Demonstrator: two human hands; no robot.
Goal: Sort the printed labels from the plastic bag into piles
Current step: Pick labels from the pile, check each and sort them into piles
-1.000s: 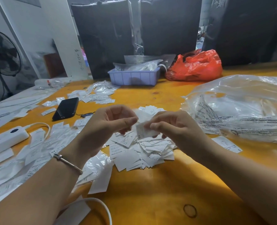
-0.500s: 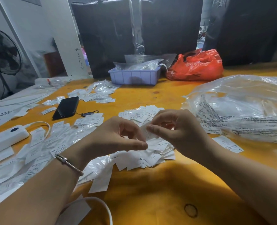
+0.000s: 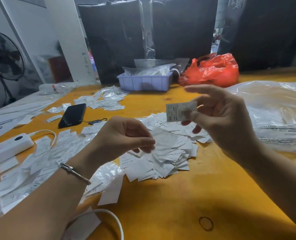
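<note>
Nearest us, a white cable [image 3: 116, 222] is looping over the bare orange table [image 3: 187, 205], and our left forearm with its bracelet [image 3: 74, 172] is crossing a spread of labels [image 3: 39, 163] still in clear sleeves. Our left hand [image 3: 123, 137] is hovering just above the loose pile of labels [image 3: 164, 153], thumb and forefinger curled together and pinching what looks like a small clear sleeve [image 3: 162, 144]; we are judging that from its faint sheen, since it is hard to tell it from the paper beneath. A little farther and higher, our right hand [image 3: 220, 122] is holding up a single printed label [image 3: 181, 111] between thumb and fingers, with the remaining fingers loosely spread. We are probably reading it to choose its pile. To the right, the big plastic bag [image 3: 273, 118] is lying on the table, printed sheets showing through it. On the left, a white power bank [image 3: 8, 149] and a dark phone [image 3: 73, 115] are sitting among more labels, with another small pile [image 3: 107, 101] beyond. At the back, a purple tray [image 3: 143, 82] and a red bag [image 3: 211, 70] are resting against dark bundles.

The risk we are seeing: the piles are lying close and ragged, so a light label dropped carelessly could be sliding into the wrong heap, and the fan [image 3: 3, 58] at far left could be scattering them if running
</note>
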